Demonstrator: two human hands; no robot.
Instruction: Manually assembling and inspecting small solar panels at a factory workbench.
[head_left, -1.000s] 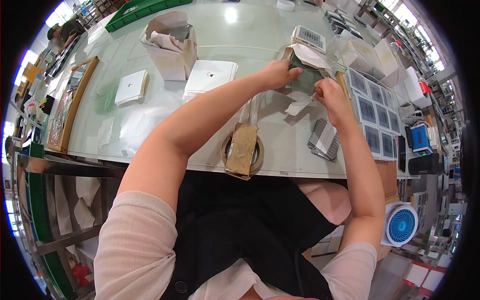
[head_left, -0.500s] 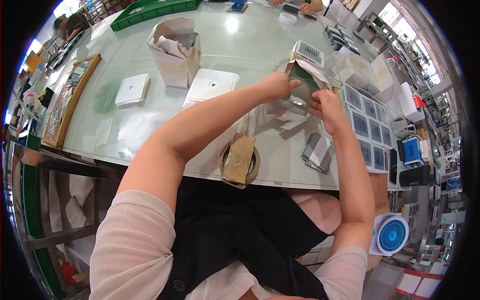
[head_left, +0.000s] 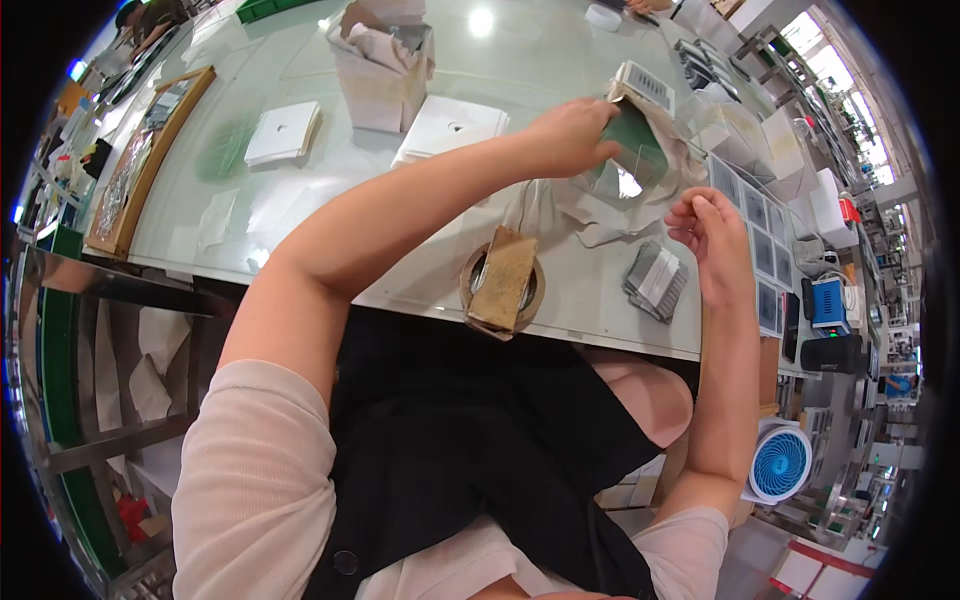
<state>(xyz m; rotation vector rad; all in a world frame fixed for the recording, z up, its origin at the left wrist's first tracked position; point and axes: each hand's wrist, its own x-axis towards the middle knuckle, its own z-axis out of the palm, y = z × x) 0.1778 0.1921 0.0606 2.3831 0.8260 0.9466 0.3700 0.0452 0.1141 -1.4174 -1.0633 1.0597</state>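
The left hand (head_left: 568, 135) reaches to the upper centre-right of the frame and grips the top edge of a green board (head_left: 634, 150), fingers curled over it; the board stands tilted inside crumpled white wrapping paper (head_left: 600, 205) that spreads on the desk (head_left: 300, 190) beneath it. The right hand (head_left: 708, 232) hovers just right of the paper, lower in the frame, fingers loosely curled and holding nothing that can be made out.

Below the right hand lies a small stack of grey cards (head_left: 655, 280). To its right, along the desk edge, a tray of framed grey panels (head_left: 760, 240) runs toward the right rim. Near the front edge at centre sits a tape roll (head_left: 500, 285) with a brown pad laid across it.

Further out, a white flat box (head_left: 450, 125) lies under the left forearm, another white box (head_left: 283, 132) at upper left, and an open carton stuffed with paper (head_left: 380, 65) at top centre. A blue fan (head_left: 780, 462) stands at lower right.
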